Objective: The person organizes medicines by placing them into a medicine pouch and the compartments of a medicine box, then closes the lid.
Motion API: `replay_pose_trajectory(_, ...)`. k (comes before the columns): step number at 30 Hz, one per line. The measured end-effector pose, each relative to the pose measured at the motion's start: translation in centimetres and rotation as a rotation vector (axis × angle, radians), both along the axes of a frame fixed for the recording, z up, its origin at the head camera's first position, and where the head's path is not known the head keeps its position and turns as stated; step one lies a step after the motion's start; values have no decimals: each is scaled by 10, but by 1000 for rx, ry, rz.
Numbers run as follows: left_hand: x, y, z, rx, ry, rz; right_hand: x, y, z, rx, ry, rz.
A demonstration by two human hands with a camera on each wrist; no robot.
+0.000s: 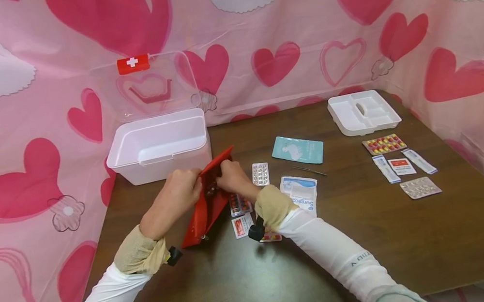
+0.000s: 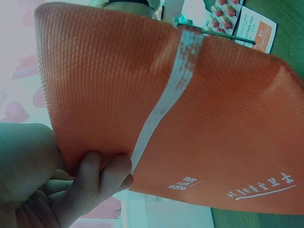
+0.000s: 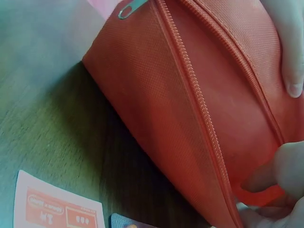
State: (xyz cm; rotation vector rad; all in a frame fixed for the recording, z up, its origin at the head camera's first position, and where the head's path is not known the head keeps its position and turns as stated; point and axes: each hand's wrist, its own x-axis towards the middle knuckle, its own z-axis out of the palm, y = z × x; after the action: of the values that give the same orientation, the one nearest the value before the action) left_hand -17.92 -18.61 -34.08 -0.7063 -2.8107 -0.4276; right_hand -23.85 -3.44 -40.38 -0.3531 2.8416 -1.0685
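A red zippered pouch (image 1: 206, 210) is tipped up in front of the white box, its zipper (image 3: 199, 99) undone. My left hand (image 1: 180, 188) grips the pouch's upper edge, fingers pressed on the cloth. White lettering and a pale stripe (image 2: 164, 104) mark its outer side. My right hand (image 1: 233, 176) reaches into the opening, thumb and fingers (image 3: 285, 166) bent inside near the zipper's end. Their tips are partly hidden, so I cannot tell what they hold. Below the pouch lie a dark capsule blister pack (image 1: 239, 205) and a small white-and-red packet (image 1: 242, 226).
An open white box (image 1: 162, 166) with a clear lid stands behind. Beyond my right arm lie a silver blister pack (image 1: 260, 173), a teal packet (image 1: 298, 150), tweezers (image 1: 310, 170) and a surgical packet (image 1: 300, 189). A white tray (image 1: 367, 114) and several packs sit at right.
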Motion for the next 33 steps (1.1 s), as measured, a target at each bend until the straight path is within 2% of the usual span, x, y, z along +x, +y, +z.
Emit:
replay_pose_trajectory(6,-2,0,1,7,0,7,8,13,6,-32,50,68)
replay_pose_trajectory(8,-2,-1,2,6,2,14,13,19,10,-85,67,107)
replay_pose_trajectory(11,-3,-3,2,13,5,26,22,30,15,-187,47,152)
replay_pose_trajectory(15,-4,-5,1,28,12,22,32,51,20,-247,40,159)
replay_pose_trajectory(21,-6,-7,0,42,30,13,36,94,21,-182,118,124)
replay_pose_trajectory(25,-6,-10,0,42,39,24,37,124,18,-117,138,100)
replay_pose_trajectory(33,-8,-13,0,42,27,34,45,171,-2,-20,130,88)
